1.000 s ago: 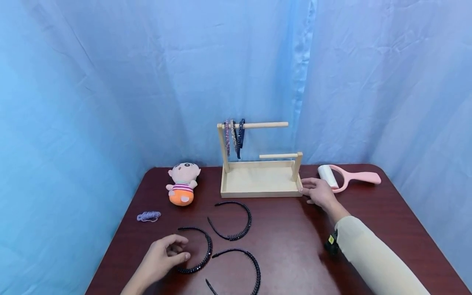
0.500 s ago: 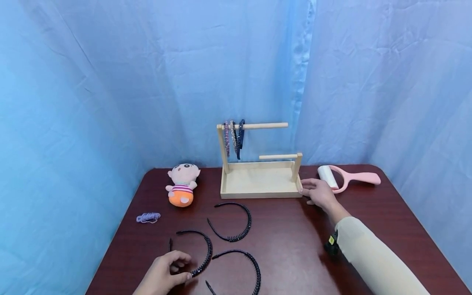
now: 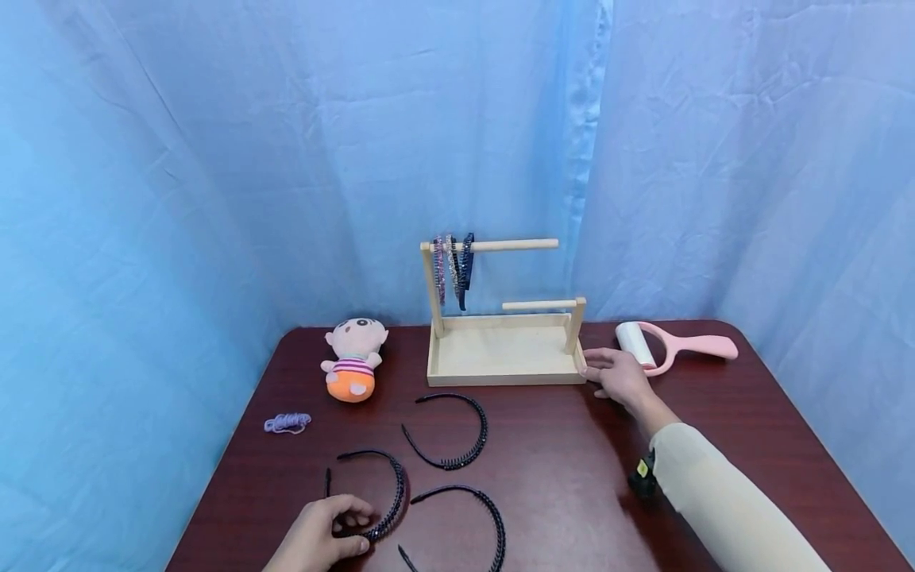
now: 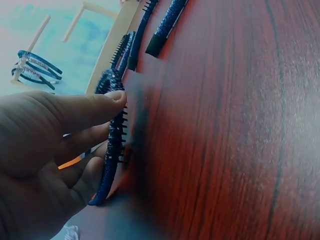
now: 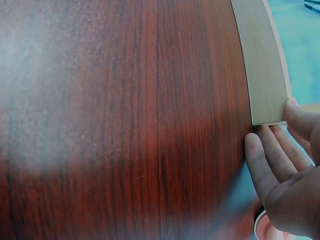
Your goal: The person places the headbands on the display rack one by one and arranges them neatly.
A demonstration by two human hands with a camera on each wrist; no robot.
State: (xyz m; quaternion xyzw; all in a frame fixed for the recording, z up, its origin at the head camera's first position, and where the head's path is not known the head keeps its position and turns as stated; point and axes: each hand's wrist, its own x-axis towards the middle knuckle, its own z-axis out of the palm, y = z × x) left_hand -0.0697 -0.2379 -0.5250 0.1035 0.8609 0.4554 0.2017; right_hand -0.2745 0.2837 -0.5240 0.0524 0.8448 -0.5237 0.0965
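Observation:
My left hand (image 3: 318, 532) pinches the beaded band of a black toothed headband (image 3: 399, 485) between thumb and fingers. In the left wrist view that headband (image 4: 115, 140) stands tilted close over the table. Two more black headbands lie to its right, one farther back (image 3: 484, 433) and one nearer (image 3: 499, 528). My right hand (image 3: 620, 377) touches the right end of a wooden rack (image 3: 507, 380) with a tray base, its fingers mostly straight at the corner. Pink, silvery and dark blue headbands (image 3: 468, 266) hang from the rack's upper bar (image 3: 518, 245).
A plush doll (image 3: 353, 361) lies left of the rack, and a bundle of lilac cord (image 3: 287, 423) is in front of it. Beyond my right hand lies a pink-handled lint roller (image 3: 704, 345). Blue curtains (image 3: 357, 159) enclose the dark red table (image 3: 565, 492).
My left hand has moved nearer and slightly right, and has taken hold of the left headband, which has shifted slightly. My right hand stays at the rack's end.

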